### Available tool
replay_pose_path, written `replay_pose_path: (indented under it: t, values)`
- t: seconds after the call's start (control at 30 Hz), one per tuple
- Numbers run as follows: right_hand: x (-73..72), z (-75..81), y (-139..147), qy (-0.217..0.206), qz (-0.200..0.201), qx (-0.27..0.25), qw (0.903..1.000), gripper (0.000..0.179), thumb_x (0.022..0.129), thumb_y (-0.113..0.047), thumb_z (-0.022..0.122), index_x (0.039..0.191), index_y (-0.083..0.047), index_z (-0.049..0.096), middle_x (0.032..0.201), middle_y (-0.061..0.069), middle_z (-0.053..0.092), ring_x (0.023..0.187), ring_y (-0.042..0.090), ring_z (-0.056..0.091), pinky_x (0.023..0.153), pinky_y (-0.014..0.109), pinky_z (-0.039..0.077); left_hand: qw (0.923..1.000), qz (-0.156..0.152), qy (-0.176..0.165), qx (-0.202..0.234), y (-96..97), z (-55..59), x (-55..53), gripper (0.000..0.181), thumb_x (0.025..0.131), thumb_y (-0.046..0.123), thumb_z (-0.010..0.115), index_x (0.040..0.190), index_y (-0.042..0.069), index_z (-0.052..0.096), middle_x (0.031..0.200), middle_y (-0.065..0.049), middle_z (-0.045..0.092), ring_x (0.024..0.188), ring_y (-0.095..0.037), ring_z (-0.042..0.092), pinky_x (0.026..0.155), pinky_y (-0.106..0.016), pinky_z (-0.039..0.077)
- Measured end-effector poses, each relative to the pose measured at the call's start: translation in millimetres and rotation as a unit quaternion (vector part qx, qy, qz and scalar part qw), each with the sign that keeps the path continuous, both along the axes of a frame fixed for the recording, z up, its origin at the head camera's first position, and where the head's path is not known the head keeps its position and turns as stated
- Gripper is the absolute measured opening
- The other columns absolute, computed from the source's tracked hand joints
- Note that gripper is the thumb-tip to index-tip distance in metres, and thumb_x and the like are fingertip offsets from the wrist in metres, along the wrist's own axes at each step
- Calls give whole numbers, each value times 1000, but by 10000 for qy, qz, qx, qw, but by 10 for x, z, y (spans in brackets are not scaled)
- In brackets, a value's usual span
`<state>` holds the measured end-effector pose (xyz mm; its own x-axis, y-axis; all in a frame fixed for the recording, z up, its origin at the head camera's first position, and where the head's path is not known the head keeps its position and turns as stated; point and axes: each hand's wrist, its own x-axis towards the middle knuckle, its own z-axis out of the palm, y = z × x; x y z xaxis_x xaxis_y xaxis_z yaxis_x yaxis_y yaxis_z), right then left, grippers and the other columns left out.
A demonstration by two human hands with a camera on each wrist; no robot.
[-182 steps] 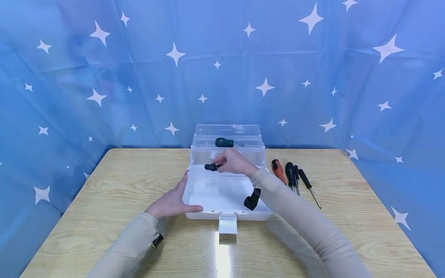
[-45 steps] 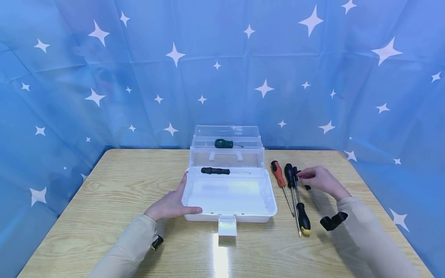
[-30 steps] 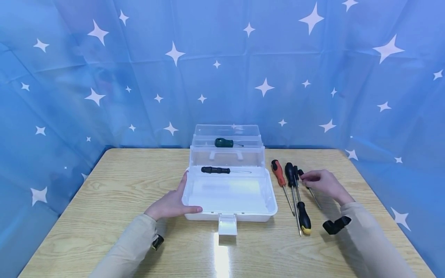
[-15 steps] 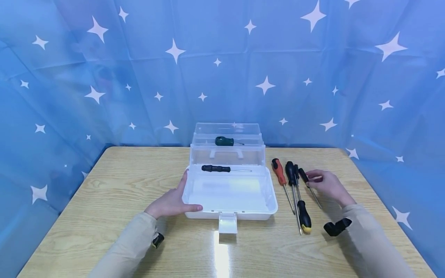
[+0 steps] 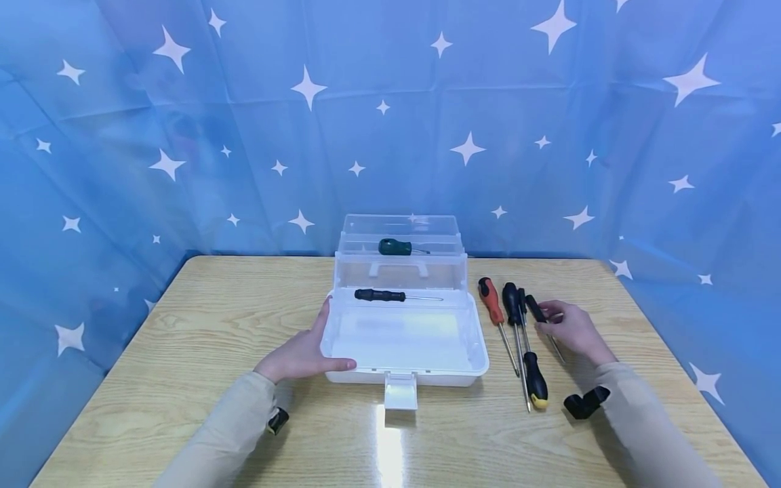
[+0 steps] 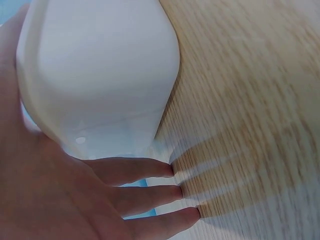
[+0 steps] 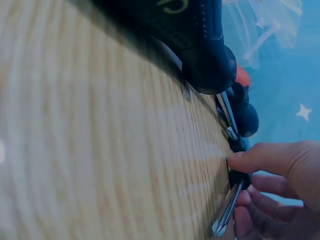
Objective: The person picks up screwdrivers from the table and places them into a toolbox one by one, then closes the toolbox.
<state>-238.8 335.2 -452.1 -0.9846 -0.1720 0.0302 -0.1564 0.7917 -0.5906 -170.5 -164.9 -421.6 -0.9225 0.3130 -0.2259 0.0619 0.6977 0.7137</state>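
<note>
My left hand [image 5: 299, 356] spans the left front corner of a white plastic toolbox [image 5: 439, 380], thumb over the front rim. In the left wrist view its other fingers are straight, their tips at the wood. To the right, my right hand [image 5: 570, 329] pinches the outermost screwdriver [image 5: 533, 306] by its black handle. That screwdriver's steel shaft [image 7: 230, 210] slants along the tabletop in the right wrist view. Inside the toolbox, a black-handled screwdriver [image 5: 379, 295] lies crosswise at the back. A green-handled screwdriver [image 5: 394, 247] rests farther back by the raised clear lid [image 5: 399, 224].
Left of my right hand lie an orange-and-black screwdriver [image 5: 490, 298], a large black one [image 5: 511, 303], a slim black one [image 5: 522, 298] and a black-and-yellow one [image 5: 535, 379]. The toolbox's latch flap [image 5: 401, 393] hangs forward. A blue starry curtain [image 5: 256, 135] stands behind the wooden table [image 5: 232, 305].
My right hand left the black screwdriver in the toolbox and moved right to the tools on the table. Lately it slid slightly down the outermost handle. My left hand stayed put.
</note>
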Motion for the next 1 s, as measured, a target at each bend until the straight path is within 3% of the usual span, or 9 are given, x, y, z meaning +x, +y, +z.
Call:
replay_pose_path:
  t: [0.27,0.63,1.0]
  values:
    - [6,-2,7,97,-8,25,9999,40,87,-6,68,120,14,56,98,25,63,91,43,62,71,47,52,10000,-9,-15,23,-1,-7,-8,125,74,53,78,155,21,-12,143,-31,38,123,-44,47,96,-58,40]
    - [27,0,47,113,-43,-24,9999,37,88,-5,67,119,13,57,100,26,64,91,42,62,63,34,49,10000,9,-80,-22,-1,1,5,126,74,54,78,155,18,-12,144,-33,36,125,-46,44,98,-58,39]
    - [42,17,58,242,-165,-73,9995,37,87,-4,66,121,10,60,100,22,64,89,35,60,63,34,48,10000,-29,-21,-45,-7,5,11,126,75,54,78,154,21,-14,141,-35,38,122,-47,47,96,-58,41]
